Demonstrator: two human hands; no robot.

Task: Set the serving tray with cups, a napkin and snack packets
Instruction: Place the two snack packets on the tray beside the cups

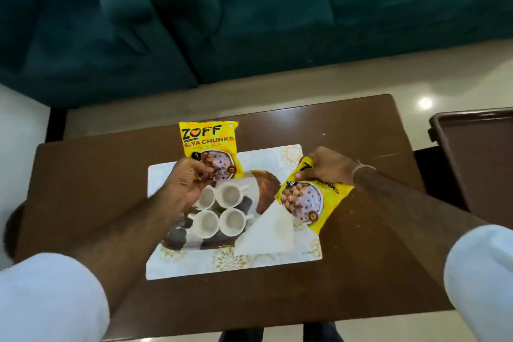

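Head view. A white serving tray (277, 264) with gold floral print and a brown-and-grey centre pattern is lying on a brown wooden tabletop (361, 130). Four white cups (219, 208) are standing upright on the tray in a two-by-two cluster, touching or nearly touching one another; their insides appear pale, and whether they are holding anything cannot be told. A white napkin (266, 233), folded to a triangle, is lying on the tray just to the right of the cups.

The left hand (186, 183) is gripping the lower edge of a yellow packet marked "ZOFF SOYA CHUNKS" (208, 144), fingers closed on it, holding it upright above the far left part of the tray, beyond the cups. The right hand (324, 166) is pinching the top of a second yellow packet (308, 203), fingers clamped on it; this packet is hanging tilted over the right edge of the tray, its lower corner overlapping the napkin's upper corner in the view. Both packets are sealed, printed with pictures of brown chunks.

White sleeves are covering both upper forearms. A dark green sofa (249, 14) is standing beyond the tabletop, and a dark brown tray-like edge (472, 125) is showing at the right.
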